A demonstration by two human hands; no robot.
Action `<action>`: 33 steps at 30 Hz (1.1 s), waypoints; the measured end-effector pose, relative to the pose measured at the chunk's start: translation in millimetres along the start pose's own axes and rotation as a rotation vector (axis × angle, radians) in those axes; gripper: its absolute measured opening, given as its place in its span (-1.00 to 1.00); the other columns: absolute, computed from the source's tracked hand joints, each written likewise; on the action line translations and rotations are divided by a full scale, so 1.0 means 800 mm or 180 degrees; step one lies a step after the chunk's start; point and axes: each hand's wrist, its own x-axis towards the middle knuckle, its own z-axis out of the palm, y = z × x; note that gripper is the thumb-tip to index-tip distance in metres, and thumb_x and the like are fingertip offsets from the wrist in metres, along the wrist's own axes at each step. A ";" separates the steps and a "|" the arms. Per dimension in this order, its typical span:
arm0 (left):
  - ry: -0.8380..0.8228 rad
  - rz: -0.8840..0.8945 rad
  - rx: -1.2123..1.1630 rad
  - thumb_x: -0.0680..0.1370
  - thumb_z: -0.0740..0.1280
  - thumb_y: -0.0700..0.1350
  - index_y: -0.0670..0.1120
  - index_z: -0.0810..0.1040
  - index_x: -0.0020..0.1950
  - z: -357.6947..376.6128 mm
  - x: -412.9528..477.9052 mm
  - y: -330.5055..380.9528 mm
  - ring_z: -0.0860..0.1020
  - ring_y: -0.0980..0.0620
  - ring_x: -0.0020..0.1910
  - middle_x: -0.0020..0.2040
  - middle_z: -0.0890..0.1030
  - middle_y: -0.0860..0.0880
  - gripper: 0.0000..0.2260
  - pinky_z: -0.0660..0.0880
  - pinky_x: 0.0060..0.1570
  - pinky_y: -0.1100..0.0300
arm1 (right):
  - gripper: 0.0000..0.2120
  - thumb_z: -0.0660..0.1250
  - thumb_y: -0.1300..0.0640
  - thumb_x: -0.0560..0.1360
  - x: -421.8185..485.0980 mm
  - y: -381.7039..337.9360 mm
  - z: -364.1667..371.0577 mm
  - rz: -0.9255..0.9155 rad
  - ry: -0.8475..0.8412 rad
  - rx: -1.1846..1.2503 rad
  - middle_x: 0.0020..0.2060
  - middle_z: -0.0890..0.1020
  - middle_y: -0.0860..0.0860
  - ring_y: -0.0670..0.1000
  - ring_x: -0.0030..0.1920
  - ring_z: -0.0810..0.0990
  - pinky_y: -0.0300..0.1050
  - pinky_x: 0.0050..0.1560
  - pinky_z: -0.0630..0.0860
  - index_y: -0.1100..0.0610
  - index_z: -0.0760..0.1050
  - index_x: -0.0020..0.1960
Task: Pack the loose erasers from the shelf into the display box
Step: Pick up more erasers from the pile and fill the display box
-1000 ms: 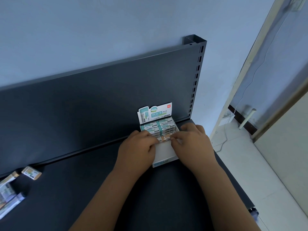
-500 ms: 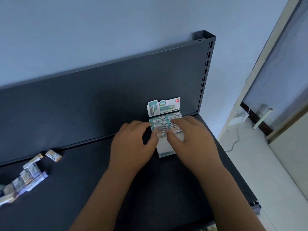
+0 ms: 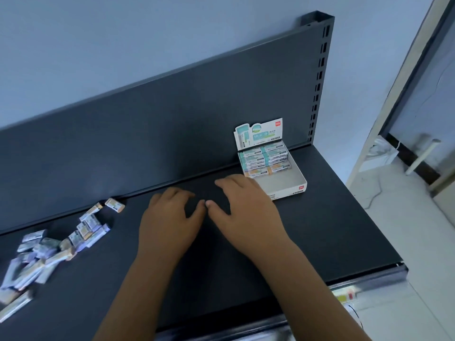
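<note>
Teal-and-white wrapped erasers [image 3: 264, 158] lie packed in two side-by-side rows across the back part of the display box [image 3: 293, 179], right of centre in the frame. The front part of the box shows its bare white bottom. The printed flap [image 3: 258, 134] of the box stands upright at its back edge, close to the back panel [image 3: 172, 134].

The loose erasers [image 3: 49, 244] lie in a scattered heap at the lower left of the frame, well apart from the box. They are blurred, so their count cannot be told. One eraser [image 3: 114, 205] lies by itself at the upper end of the heap, just beside the foot of the back panel.

Between the heap and the box, both hands are held palm down over the dark shelf [image 3: 320, 230]. The left hand [image 3: 170, 217] is released, fingers loosely bent, holding nothing. The right hand [image 3: 243, 207] is likewise released and holds nothing; its fingers reach toward the box's near left corner and partly cover it. The two thumbs almost meet. Whether the palms rest on the shelf cannot be told.

A slotted metal post [image 3: 320, 70] ends the back panel at the upper right, with a pale blue wall [image 3: 147, 33] behind it. Light floor tiles [image 3: 406, 230] show at the right edge of the frame.
</note>
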 end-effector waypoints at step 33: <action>0.0006 -0.0340 -0.0386 0.47 0.22 0.07 0.00 0.65 0.11 -0.171 -0.116 -0.596 0.53 -0.12 0.05 0.08 0.62 0.01 -0.67 0.52 0.04 -0.02 | -0.71 0.20 -0.07 0.48 -0.003 -0.430 0.440 -0.0225 -0.0596 -0.0906 0.04 0.57 -0.08 0.03 0.12 0.51 -0.02 0.12 0.44 -0.01 0.58 0.10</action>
